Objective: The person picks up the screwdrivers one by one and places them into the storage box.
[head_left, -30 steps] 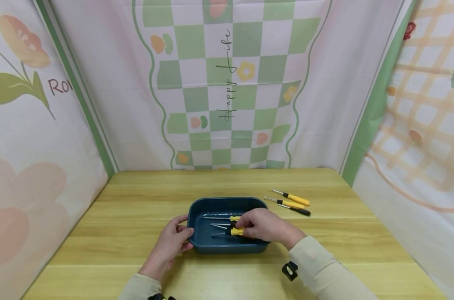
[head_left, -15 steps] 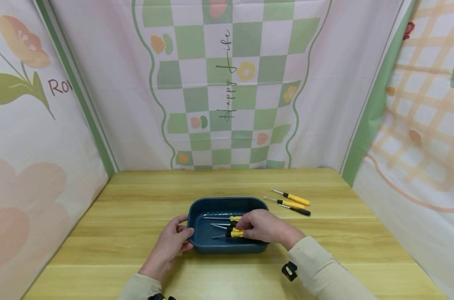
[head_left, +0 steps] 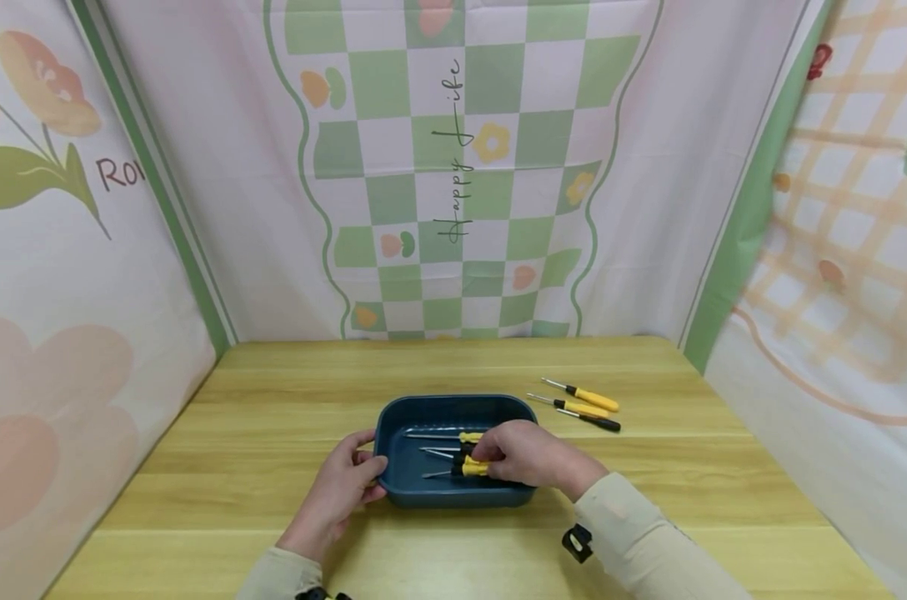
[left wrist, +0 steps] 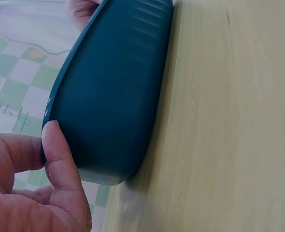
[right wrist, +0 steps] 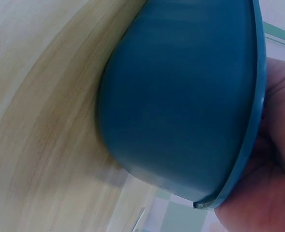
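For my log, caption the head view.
Left grip holds a blue tray by one end, right grip at screwdrivers inside.

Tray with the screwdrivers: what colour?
The tray is dark teal-blue, best seen in the left wrist view.

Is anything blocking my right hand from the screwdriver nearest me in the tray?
Nothing visible: your right hand reaches into the dark-blue rectangular tray, its fingers at the yellow-and-black metal-shafted screwdriver.

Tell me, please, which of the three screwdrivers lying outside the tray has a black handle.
It is the front screwdriver, lowest of the three in the head view, right of the blue tray; the middle screwdriver and rear screwdriver have yellow handles.
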### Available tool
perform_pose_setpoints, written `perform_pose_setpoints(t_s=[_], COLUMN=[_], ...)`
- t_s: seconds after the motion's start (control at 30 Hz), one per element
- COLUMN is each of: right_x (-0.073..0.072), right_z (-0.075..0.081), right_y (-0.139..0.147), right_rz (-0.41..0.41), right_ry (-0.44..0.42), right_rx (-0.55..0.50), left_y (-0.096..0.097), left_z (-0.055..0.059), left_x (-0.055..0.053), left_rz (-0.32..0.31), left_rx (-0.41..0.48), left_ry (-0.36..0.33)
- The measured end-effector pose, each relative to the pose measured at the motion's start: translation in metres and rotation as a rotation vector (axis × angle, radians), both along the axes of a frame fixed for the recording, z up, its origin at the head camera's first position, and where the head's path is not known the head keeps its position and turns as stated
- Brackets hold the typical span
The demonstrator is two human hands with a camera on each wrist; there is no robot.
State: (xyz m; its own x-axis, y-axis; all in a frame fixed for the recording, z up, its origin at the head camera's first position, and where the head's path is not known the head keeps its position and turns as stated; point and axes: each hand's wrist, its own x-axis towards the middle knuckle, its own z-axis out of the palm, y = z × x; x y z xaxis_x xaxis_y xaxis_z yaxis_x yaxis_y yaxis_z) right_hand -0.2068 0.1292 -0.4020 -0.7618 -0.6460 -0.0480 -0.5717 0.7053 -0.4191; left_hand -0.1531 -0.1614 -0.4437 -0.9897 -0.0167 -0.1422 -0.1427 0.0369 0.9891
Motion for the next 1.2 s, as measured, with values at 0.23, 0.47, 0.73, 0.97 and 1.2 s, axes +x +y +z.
perform_pose_setpoints(t_s=[0.23, 0.47, 0.73, 0.97, 1.2], right_x=[0.0004, 0.0007, 0.0015, 0.0021, 0.0016], right_z=[-0.0005, -0.0022, -0.0027, -0.0031, -0.0029], right_y=[-0.0012, -0.0031, -0.0039, -0.0029, -0.0024], right_rz=[-0.004, -0.023, -0.033, -0.043, -0.045], right_ry=[0.010, 0.002, -0.002, -0.020, -0.024], right_rx=[0.008, 0.019, 0.020, 0.003, -0.010], left_y=[0.0002, -0.0004, -0.0004, -0.0002, 0.0007], left_z=[0.0000, -0.0006, -0.0002, 0.0004, -0.0001], left_x=[0.0003, 0.0004, 0.0006, 0.0007, 0.0003], left_rz=[0.002, 0.003, 0.001, 0.002, 0.003], left_rx=[0.000, 0.004, 0.005, 0.003, 0.010], left_ry=[-0.001, 0.001, 0.001, 0.005, 0.005])
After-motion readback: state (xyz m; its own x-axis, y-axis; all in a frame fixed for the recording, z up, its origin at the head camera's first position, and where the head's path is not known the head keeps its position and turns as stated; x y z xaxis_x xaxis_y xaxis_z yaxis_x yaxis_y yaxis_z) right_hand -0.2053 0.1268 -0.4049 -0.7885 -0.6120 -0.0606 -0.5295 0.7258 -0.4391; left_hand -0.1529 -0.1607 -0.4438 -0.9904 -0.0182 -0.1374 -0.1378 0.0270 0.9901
